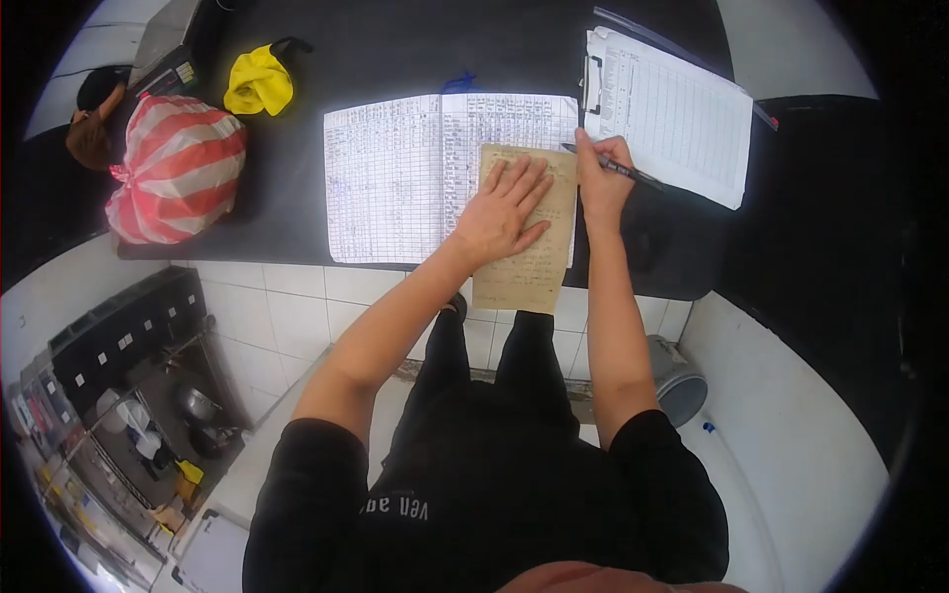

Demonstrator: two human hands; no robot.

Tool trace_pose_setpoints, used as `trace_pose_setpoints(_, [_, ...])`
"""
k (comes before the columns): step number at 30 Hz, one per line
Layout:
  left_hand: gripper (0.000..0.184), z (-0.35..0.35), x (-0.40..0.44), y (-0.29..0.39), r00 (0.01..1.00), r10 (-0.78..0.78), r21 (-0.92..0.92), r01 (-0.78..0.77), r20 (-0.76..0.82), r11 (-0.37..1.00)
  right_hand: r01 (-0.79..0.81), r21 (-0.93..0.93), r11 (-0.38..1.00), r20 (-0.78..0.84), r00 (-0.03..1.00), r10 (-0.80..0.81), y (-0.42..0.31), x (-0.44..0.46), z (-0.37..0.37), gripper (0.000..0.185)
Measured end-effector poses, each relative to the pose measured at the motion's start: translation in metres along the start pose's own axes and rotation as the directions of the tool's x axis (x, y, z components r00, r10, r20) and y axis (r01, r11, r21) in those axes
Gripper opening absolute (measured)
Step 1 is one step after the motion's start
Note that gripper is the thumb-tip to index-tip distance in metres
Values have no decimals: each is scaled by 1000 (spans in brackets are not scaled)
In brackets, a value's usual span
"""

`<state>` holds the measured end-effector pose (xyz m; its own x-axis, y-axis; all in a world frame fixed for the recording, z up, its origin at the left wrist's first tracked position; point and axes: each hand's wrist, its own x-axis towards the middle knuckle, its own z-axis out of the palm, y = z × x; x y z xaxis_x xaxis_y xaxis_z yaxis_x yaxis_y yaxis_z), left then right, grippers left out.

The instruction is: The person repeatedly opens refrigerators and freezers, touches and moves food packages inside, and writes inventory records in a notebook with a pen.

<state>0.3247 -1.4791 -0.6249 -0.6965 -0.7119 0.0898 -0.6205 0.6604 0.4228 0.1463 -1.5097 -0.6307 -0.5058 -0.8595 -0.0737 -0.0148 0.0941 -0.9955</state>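
Observation:
My left hand (506, 212) lies flat with its fingers spread on a brown sheet of handwritten paper (524, 282). That sheet rests on the right page of an open ledger book (384, 178) and hangs over the table's front edge. Handwriting fills many rows of the ledger. In my right hand (605, 183) is a dark pen (621, 170), its tip pointing left near the top right corner of the brown sheet. Whether the tip touches paper I cannot tell. Close to the right hand, a clipboard (593, 84) holds a printed table sheet (677, 119).
A red-and-white striped plastic bag (183, 168) and a yellow cloth item (259, 81) sit on the black table (395, 49) at left. A clear ruler (643, 32) lies behind the clipboard. Below are a grey bin (678, 385) and a wire rack (109, 435). Another person's hand (109, 104) shows far left.

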Motion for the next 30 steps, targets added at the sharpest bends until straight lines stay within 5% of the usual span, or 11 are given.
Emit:
trace_pose_setpoints(9, [65,6,-9,-3,999,1,-58,-3,-40,998,118,-30,993,-193,974,-122,36,1,-14,29])
trace_pose_setpoints(11, [65,9,-9,-4,999,-1,-45,-1,-47,999,25,118,993,-252,968,6,22,-2,-17,29])
trace_pose_setpoints(12, [66,10,-9,-4,999,3,-41,-5,-54,999,50,34,998,-280,959,-39,26,3,-19,29])
trace_pose_setpoints(23, [64,11,-4,-4,998,17,-76,-22,-64,997,53,38,998,-216,975,-44,23,22,-24,26])
trace_pose_setpoints(30, [63,8,3,-5,998,30,-46,-33,-61,998,-10,17,1000,-9,1000,10,-8,-3,18,22])
